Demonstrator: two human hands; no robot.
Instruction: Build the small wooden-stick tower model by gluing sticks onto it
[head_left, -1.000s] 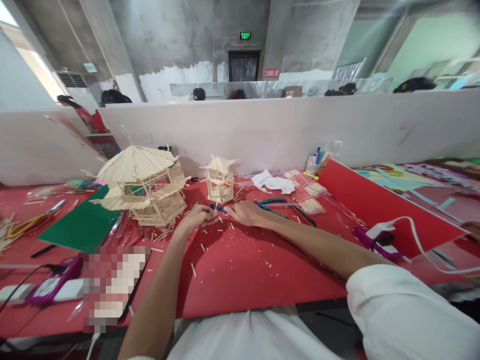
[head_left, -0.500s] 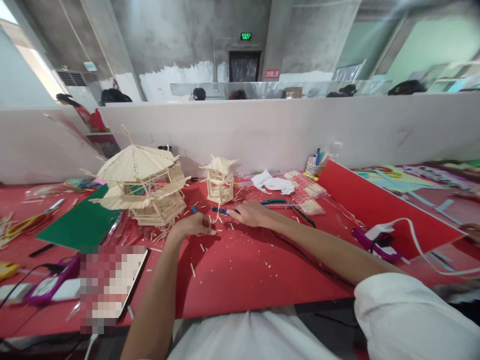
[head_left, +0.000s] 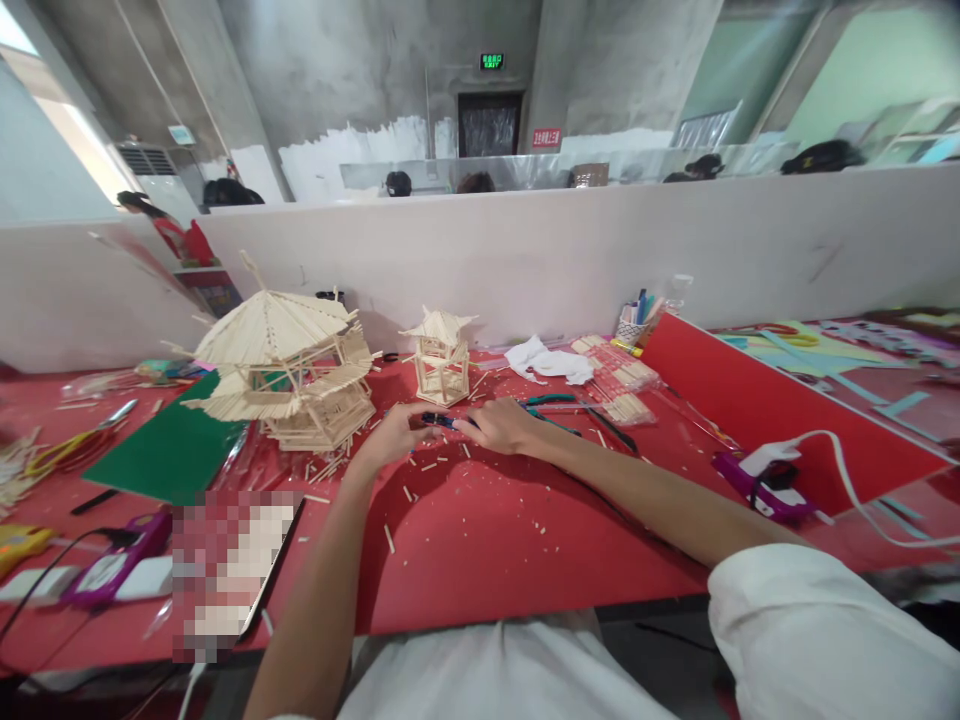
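My right hand (head_left: 501, 427) is closed around a slim dark blue tool (head_left: 441, 421), whose exact kind I cannot make out. The tool points left, low over the red table. At its tip is my left hand (head_left: 396, 436), fingers curled in and the thumb side facing the tool; whatever is between the fingers is too small to tell. Just behind the hands stands a small pavilion model (head_left: 441, 365) built of thin wooden sticks. To the left is a larger stick pavilion (head_left: 274, 370) with two roof tiers. Short stick pieces (head_left: 429, 466) lie scattered around the hands.
Green-handled pliers (head_left: 551, 402), a white cloth (head_left: 547, 360) and packs of sticks (head_left: 619, 385) lie right of the small model. A red board (head_left: 772, 420) leans farther right. On the left are a green board (head_left: 169, 445), a phone (head_left: 281, 555) and a purple power strip (head_left: 112, 570).
My left hand drew back from the tool toward me, then returned to its tip, higher than half a second ago. My right hand kept the blue tool and barely moved.
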